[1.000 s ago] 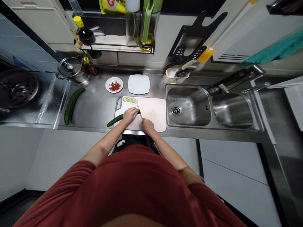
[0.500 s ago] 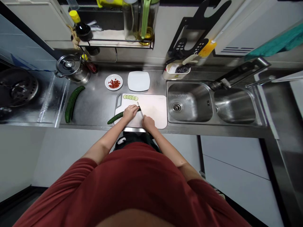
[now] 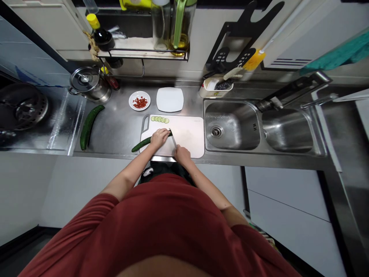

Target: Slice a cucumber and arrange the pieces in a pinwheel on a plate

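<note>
A long dark-green cucumber (image 3: 141, 144) lies slantwise across the white cutting board (image 3: 190, 132), its left end reaching past the board's edge. My left hand (image 3: 159, 137) is closed over it near its right end. My right hand (image 3: 182, 154) is wrapped round the handle of a knife (image 3: 174, 141), whose blade points away from me at the cucumber's right end. Whether the edge is in the flesh is too small to tell. A row of overlapping cucumber slices (image 3: 160, 119) rests at the board's top left.
Behind the board stand a plate of chopped red pieces (image 3: 140, 102) and a white square plate (image 3: 170, 100). Another cucumber (image 3: 90, 127) lies on the left, near a lidded pot (image 3: 89, 82). To the right is a double sink (image 3: 232, 144) with a faucet (image 3: 294, 94).
The knife's tip has come slightly back toward me, and my right hand has shifted a little nearer my body. My left hand keeps its hold on the cucumber.
</note>
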Demonstrator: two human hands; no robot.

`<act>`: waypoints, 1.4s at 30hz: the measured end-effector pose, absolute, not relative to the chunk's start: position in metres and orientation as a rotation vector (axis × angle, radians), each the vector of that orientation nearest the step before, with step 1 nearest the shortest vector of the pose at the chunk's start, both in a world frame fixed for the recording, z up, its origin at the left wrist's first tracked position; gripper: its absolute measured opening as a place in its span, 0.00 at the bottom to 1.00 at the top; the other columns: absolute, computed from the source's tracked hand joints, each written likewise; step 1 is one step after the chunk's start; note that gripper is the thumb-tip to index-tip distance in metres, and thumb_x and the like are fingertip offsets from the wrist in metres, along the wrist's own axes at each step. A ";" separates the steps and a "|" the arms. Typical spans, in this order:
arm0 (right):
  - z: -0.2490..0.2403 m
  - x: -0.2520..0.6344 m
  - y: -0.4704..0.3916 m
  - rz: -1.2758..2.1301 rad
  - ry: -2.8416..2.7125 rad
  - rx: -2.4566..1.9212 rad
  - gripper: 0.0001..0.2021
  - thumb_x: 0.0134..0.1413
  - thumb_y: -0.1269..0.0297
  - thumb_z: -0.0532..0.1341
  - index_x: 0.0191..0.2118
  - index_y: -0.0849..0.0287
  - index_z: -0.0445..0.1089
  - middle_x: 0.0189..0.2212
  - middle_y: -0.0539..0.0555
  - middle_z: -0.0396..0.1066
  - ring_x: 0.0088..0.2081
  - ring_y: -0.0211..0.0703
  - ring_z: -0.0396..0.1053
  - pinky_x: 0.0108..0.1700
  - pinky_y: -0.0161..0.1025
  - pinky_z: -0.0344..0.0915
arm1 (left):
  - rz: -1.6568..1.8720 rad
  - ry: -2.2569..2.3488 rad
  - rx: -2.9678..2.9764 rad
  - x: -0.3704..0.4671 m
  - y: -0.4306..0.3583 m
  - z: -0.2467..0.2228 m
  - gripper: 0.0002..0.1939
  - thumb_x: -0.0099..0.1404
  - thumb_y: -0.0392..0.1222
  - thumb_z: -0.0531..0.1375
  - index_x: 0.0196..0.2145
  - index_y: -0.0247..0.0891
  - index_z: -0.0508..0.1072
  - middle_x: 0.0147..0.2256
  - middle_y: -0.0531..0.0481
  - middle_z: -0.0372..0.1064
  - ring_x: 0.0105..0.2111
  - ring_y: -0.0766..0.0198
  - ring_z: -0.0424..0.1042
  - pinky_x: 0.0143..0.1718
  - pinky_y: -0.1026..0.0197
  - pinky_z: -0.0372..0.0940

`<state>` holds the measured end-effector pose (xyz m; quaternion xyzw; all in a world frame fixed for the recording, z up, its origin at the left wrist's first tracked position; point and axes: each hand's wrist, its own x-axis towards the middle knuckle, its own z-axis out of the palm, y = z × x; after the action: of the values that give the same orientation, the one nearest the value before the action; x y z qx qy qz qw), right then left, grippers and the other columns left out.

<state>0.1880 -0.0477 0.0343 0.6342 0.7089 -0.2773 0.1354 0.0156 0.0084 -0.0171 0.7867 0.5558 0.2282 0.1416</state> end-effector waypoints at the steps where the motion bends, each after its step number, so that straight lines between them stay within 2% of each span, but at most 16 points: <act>1: 0.033 0.187 -0.046 -0.800 2.055 1.838 0.13 0.64 0.68 0.47 0.49 0.63 0.63 0.42 0.62 0.73 0.44 0.51 0.72 0.43 0.41 0.64 | 0.663 1.604 2.271 0.015 0.008 -0.017 0.16 0.71 0.45 0.49 0.44 0.40 0.76 0.44 0.46 0.72 0.43 0.60 0.68 0.46 0.58 0.63; 12: 0.032 0.176 -0.024 -0.805 2.070 1.859 0.14 0.64 0.69 0.47 0.50 0.63 0.63 0.44 0.64 0.72 0.46 0.52 0.71 0.45 0.43 0.64 | 0.679 1.617 2.278 0.016 0.008 -0.021 0.16 0.71 0.45 0.50 0.44 0.41 0.76 0.44 0.46 0.72 0.43 0.60 0.68 0.45 0.58 0.64; 35: 0.039 0.189 -0.053 -0.828 1.994 1.843 0.13 0.65 0.67 0.47 0.50 0.62 0.63 0.42 0.62 0.73 0.45 0.50 0.72 0.43 0.40 0.63 | 0.664 1.629 2.259 0.016 0.007 -0.019 0.15 0.71 0.44 0.50 0.44 0.41 0.76 0.44 0.46 0.72 0.44 0.61 0.68 0.46 0.58 0.64; 42: 0.038 0.188 -0.047 -0.823 2.029 1.845 0.13 0.65 0.69 0.47 0.50 0.62 0.63 0.42 0.62 0.73 0.45 0.50 0.72 0.43 0.40 0.63 | 0.671 1.635 2.232 0.017 0.006 -0.017 0.15 0.71 0.44 0.51 0.44 0.41 0.76 0.44 0.46 0.72 0.44 0.61 0.68 0.46 0.58 0.63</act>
<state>0.1879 -0.0470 0.0377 0.6383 0.7017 -0.2847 0.1387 0.0174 0.0060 -0.0174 0.7756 0.5680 0.2331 0.1468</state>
